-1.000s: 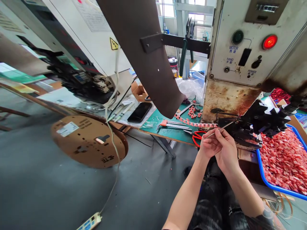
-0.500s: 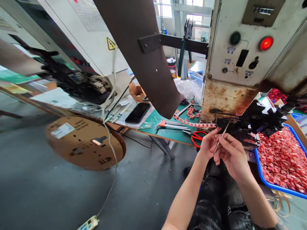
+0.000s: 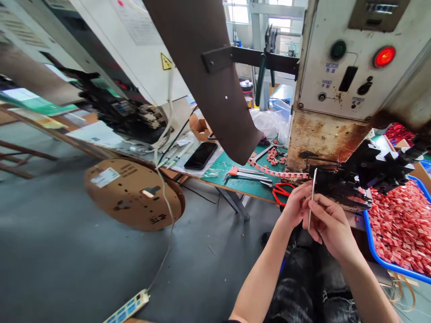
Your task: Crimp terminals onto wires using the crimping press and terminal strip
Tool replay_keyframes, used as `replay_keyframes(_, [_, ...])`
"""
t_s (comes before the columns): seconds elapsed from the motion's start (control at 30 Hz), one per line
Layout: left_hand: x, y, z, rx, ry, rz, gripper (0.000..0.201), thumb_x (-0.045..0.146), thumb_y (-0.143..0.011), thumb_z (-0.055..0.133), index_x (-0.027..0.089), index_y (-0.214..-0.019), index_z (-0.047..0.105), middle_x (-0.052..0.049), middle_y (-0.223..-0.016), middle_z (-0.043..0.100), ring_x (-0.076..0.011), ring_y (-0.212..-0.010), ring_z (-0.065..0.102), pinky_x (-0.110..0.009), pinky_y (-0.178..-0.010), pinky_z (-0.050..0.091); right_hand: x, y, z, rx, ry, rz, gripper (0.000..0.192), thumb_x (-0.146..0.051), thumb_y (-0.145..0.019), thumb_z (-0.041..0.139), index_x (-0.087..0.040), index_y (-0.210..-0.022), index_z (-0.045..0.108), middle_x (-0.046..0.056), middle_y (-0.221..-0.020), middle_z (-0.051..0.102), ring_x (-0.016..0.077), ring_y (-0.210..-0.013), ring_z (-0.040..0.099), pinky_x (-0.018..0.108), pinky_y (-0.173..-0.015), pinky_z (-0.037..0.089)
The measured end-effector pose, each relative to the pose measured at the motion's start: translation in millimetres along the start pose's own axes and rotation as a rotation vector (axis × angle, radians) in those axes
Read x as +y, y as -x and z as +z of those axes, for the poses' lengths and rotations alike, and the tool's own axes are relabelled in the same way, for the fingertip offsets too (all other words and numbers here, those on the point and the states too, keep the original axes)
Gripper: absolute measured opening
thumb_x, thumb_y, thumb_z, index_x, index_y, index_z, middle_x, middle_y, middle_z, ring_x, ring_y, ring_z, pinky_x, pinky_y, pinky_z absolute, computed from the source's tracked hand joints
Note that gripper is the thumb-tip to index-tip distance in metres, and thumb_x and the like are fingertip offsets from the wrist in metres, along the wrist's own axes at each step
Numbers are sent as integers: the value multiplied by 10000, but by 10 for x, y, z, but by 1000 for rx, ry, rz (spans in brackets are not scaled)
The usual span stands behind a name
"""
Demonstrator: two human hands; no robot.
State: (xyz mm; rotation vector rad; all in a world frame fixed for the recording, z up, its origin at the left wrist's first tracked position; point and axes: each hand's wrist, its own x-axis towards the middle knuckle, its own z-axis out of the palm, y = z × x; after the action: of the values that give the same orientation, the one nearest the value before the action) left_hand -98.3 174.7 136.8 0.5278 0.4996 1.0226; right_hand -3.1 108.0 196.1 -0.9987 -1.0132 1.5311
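My right hand (image 3: pixel 332 224) pinches a slim metal rod (image 3: pixel 312 199) between thumb and fingers; it stands nearly upright, its tip in front of the black press tooling (image 3: pixel 336 181). Close on the left, my left hand (image 3: pixel 298 204) has its fingers curled in beside the rod, and whatever they hold is hidden. Just beyond them a strip of pink connector pieces (image 3: pixel 276 173) runs along the bench to the tooling. Red-handled scissors (image 3: pixel 283 193) lie left of my left hand.
A blue tray (image 3: pixel 372 242) full of pink pieces stands at right. Hex keys (image 3: pixel 251 174) and a phone (image 3: pixel 201 155) lie on the bench. A brown guard (image 3: pixel 208 80) hangs over it. A cardboard reel (image 3: pixel 134 193) and a power strip (image 3: pixel 129 308) are at lower left.
The rod has turned from a slant to nearly upright, and its tip has come away from the tooling. Both hands stay close together. The whole view has shifted slightly.
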Motion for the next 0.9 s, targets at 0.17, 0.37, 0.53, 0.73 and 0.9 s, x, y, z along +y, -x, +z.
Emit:
replay_keyframes(0.17, [356, 466, -445, 404, -895, 498, 128, 285, -872, 686, 214, -926, 779, -18, -696, 668, -154, -598, 578, -241, -588, 479, 77, 207, -146, -151, 599, 7, 367, -490, -1016, 520, -177, -1032, 711, -16, -591, 598, 121, -511, 512, 227, -511, 401])
replay_keyframes(0.37, [1118, 446, -1180, 594, -1851, 524, 381, 123, -916, 522, 217, -1222, 728, -118, -1382, 637, -321, -1357, 471, -506, -1175, 380, 221, -243, 75, -103, 1518, -37, 317, -194, -1036, 424, -192, -1260, 648, 116, -1004, 764, 246, -865, 733, 303, -722, 490])
replay_keyframes(0.53, [1406, 286, -1419, 581, -2102, 330, 426, 181, -944, 526, 233, -1342, 670, -123, -1459, 587, -352, -1322, 452, -516, -1098, 426, 246, -657, 374, 11, 1721, -43, 331, -214, -1071, 367, -211, -1231, 656, 140, -1119, 722, 223, -892, 750, 286, -729, 512])
replay_keyframes(0.73, [1546, 282, -1470, 724, -2137, 290, 389, 205, -966, 492, 281, -1267, 727, -122, -1401, 626, -424, -1302, 413, -626, -1043, 379, 330, -721, 315, 156, 1697, -15, 409, -237, -1064, 365, -274, -1383, 618, 156, -1437, 592, 237, -899, 751, 335, -737, 558])
replay_keyframes(0.9, [1664, 272, -1541, 747, -2071, 259, 338, 265, -955, 562, 304, -1232, 753, -142, -1357, 580, -383, -1203, 553, -566, -1015, 451, 321, -664, 279, 178, 1653, -2, 413, -246, -1055, 405, -266, -1420, 599, 150, -1420, 612, 234, -930, 751, 321, -742, 569])
